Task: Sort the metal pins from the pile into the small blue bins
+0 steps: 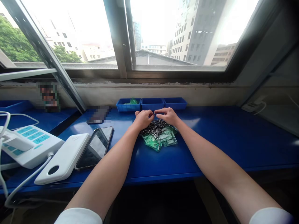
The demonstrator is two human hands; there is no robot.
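My left hand (144, 119) is closed in a pinch, and a small thin metal pin (154, 114) shows at its fingertips. Opposite it, my right hand (170, 116) has its index finger stretched toward that pin and its thumb a little apart below; whether it touches the pin is too small to tell. Just beneath both hands lies a loose heap of short metal pins (156, 128). The heap rests on green plastic bags (152, 142), and another green bag (170, 140) lies at its right side. The heap's far part is hidden by my hands.
Three joined blue bins stand against the wall; the left bin (128, 108) holds green bags. To my left on the blue table (163, 170) are a phone (95, 147), a white power bank (63, 158), a power strip (35, 143) with cables, and a blurred dark item (99, 114).
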